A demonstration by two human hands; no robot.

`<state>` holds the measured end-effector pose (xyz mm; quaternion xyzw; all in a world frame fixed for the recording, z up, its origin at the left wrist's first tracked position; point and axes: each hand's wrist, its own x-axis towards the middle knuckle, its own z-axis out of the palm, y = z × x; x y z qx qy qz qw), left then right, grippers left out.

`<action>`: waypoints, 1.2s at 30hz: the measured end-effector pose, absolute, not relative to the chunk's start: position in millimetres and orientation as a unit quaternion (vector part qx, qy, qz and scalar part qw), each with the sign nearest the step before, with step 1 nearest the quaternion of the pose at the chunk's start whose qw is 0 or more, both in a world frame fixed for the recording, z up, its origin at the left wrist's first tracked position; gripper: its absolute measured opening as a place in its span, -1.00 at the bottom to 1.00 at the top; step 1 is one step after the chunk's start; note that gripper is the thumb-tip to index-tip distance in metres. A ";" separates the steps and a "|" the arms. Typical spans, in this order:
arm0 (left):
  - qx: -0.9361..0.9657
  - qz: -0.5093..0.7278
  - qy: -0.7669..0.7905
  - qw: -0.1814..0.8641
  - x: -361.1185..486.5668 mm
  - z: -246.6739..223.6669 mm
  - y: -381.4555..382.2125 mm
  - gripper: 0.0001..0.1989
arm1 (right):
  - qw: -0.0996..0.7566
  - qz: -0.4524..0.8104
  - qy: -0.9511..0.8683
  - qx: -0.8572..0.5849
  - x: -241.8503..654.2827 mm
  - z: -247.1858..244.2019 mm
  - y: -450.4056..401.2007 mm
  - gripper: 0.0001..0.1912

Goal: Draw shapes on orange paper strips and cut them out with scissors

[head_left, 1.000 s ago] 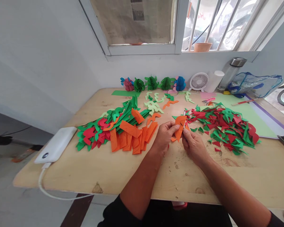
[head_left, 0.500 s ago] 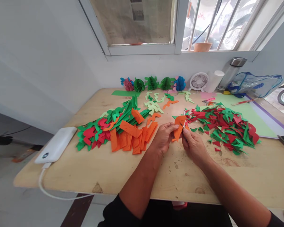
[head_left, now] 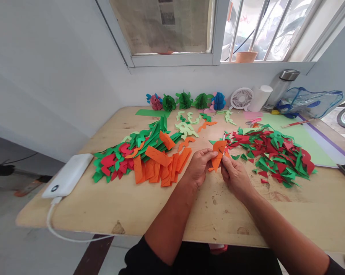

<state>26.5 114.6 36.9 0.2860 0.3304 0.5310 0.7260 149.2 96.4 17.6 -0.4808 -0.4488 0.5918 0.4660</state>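
An orange paper piece (head_left: 217, 158) with a curved cut edge is pinched between the thumb and fingers of my left hand (head_left: 200, 165). My right hand (head_left: 233, 172) is closed at the paper's right side, its fingers around something slim, mostly hidden, that I cannot make out. To the left of my hands lie folded orange paper strips (head_left: 158, 162), with long green strips (head_left: 158, 141) behind them. Red and green cut shapes (head_left: 115, 162) lie farther left. On the right is a heap of red and green scraps (head_left: 278, 154).
Paper honeycomb figures (head_left: 185, 101) stand along the wall, beside a small white fan (head_left: 242, 99) and a bottle (head_left: 281, 89). A white power bank (head_left: 67, 176) with a cable lies at the left edge. Green sheets (head_left: 298, 139) lie at the right.
The orange paper has shifted very slightly between my hands, and the dark line across it looks shorter. Both arms are almost where they were.
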 end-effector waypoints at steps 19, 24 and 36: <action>0.316 0.528 0.368 0.697 28.1 35.4 114.0 -0.77 | 0.465 0.587 -0.447 -0.490 150.0 14.5 97.6 -0.41; 0.317 0.528 0.371 0.695 28.0 35.0 114.2 -0.76 | 0.464 0.585 -0.451 -0.489 150.7 13.9 97.4 -0.43; 0.296 0.552 0.367 0.688 29.4 35.4 116.2 -0.75 | 0.454 0.591 -0.444 -0.498 149.1 18.9 96.7 -0.42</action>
